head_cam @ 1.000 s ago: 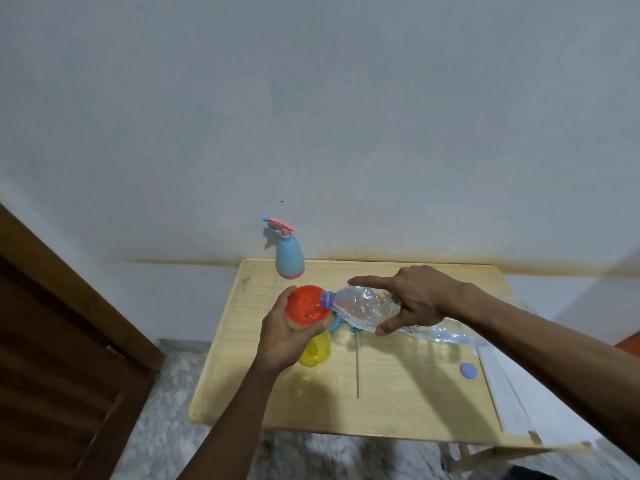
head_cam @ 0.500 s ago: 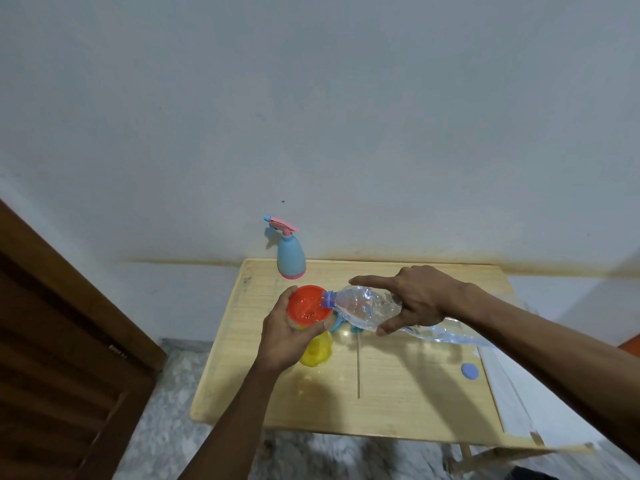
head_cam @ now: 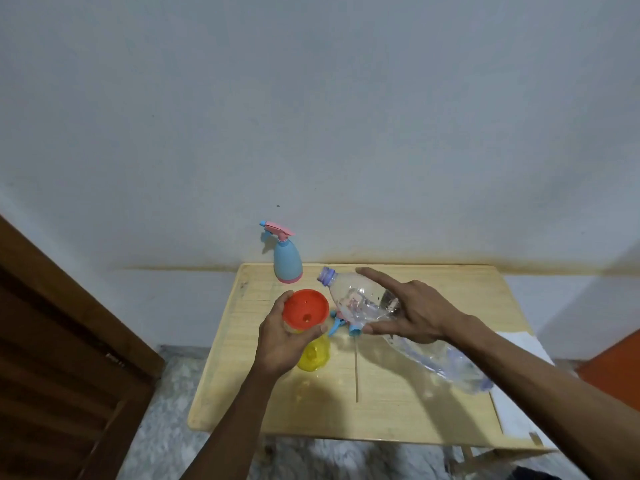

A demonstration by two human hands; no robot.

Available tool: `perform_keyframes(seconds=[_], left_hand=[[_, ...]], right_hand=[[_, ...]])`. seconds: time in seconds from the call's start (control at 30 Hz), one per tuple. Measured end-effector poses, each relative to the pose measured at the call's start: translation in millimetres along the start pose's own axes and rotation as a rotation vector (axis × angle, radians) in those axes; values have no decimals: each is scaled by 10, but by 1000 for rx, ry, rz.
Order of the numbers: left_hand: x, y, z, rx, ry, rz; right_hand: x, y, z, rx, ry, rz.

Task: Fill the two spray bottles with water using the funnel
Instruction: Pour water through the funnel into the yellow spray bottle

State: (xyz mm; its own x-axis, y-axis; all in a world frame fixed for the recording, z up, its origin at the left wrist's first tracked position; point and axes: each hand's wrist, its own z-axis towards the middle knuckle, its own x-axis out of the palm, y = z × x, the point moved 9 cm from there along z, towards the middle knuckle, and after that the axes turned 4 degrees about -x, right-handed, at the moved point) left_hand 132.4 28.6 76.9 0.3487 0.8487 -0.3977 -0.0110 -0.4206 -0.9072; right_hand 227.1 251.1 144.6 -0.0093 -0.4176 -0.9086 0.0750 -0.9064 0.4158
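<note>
An orange funnel (head_cam: 306, 306) sits in the neck of a yellow spray bottle (head_cam: 313, 356) near the left middle of the wooden table (head_cam: 398, 410). My left hand (head_cam: 277, 341) grips the funnel from the left, thumb on its near rim. My right hand (head_cam: 419, 313) holds a clear plastic water bottle (head_cam: 353, 299) just right of the funnel. The bottle's open mouth is tipped up and away from the funnel. A loose blue and pink spray head (head_cam: 337, 322) lies on the table under the bottle. A blue spray bottle (head_cam: 286, 263) with a pink sprayer stands at the back edge.
A brown wooden door (head_cam: 52, 358) is at the left. A white sheet (head_cam: 519, 403) lies along the table's right side, with an orange surface (head_cam: 616, 362) beyond it. Small wet spots show on the table in front of the yellow bottle. A wall rises directly behind the table.
My right hand has lifted the water bottle's mouth up off the funnel and tilted it back. My left hand stays on the funnel.
</note>
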Motion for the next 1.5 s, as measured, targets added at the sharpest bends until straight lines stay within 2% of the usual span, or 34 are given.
perform_keyframes(seconds=[0.13, 0.3, 0.47, 0.8, 1.27, 1.5], left_hand=[[-3, -1, 8, -1, -12, -17], [17, -5, 13, 5, -7, -16], [18, 3, 28, 4, -11, 7], [-2, -11, 11, 5, 3, 20], [2, 49, 3, -6, -32, -2], [18, 40, -8, -2, -24, -8]], right_hand=[[-112, -76, -221, 91, -275, 244], [-188, -340, -572, 241, -577, 376], [-140, -574, -869, 379, -765, 439], [-93, -895, -1068, 534, -960, 506], [42, -1002, -1182, 607, -1033, 533], [108, -1032, -1216, 609, -1006, 494]])
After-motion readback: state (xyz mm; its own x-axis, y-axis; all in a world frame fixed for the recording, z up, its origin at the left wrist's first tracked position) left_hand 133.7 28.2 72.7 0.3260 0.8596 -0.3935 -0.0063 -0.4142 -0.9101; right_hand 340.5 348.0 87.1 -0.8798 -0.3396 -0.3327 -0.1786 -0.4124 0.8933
